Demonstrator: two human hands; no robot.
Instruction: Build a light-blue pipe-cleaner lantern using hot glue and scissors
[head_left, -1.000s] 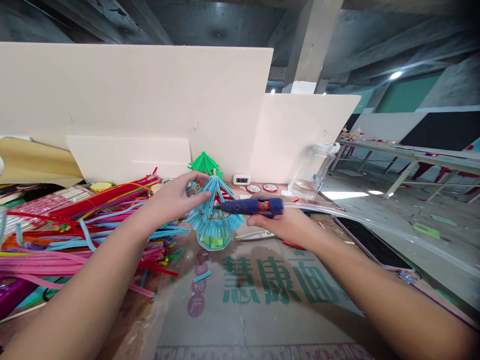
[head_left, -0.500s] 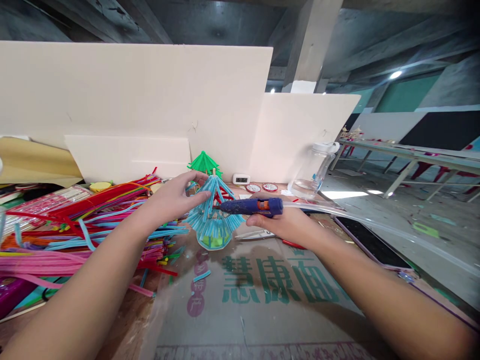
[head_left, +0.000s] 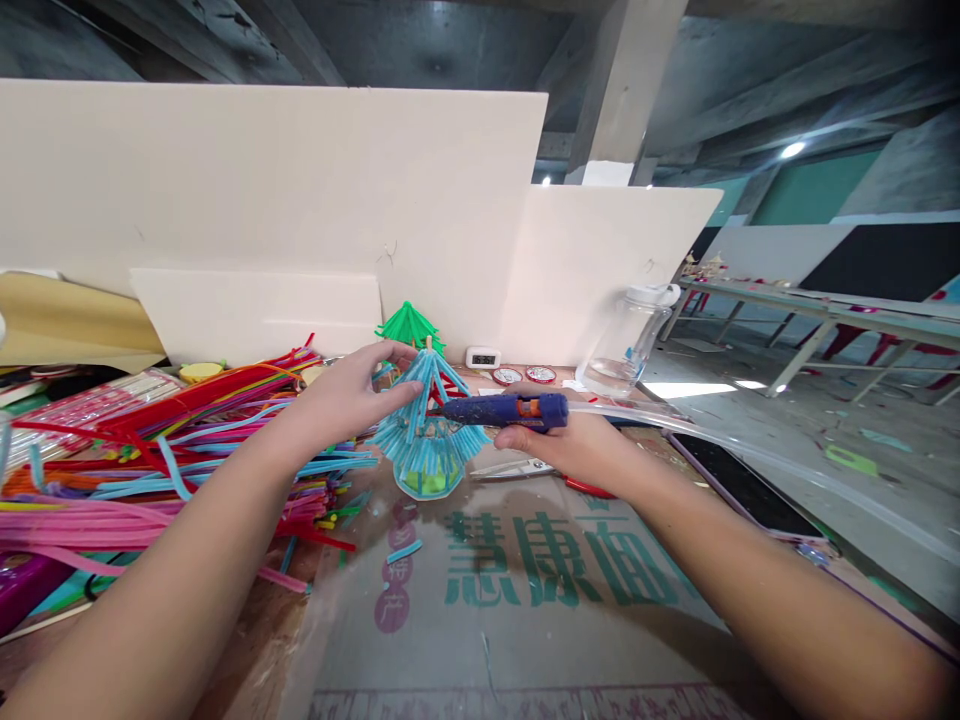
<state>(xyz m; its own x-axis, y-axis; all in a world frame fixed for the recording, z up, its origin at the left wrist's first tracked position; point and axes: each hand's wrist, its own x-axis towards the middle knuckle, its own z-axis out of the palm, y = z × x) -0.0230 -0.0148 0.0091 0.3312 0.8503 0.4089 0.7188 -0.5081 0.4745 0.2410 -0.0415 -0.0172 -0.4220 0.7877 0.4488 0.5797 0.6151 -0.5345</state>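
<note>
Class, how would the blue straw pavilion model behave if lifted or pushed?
Probably very light: the blue straw model is thin straws on a small base. Likely fragile, since the straws fan outward unsupported. It may slide or tip easily; the left hand holds its roof while the glue gun in the right hand reaches it.

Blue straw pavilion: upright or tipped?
Upright. The blue straw pavilion stands on its base, peak up; left hand holds its roof, right hand holds a glue gun at it.

Your straw model stands mid-table: straw pile to its left, glue gun at its right, jar farther back right.
</note>
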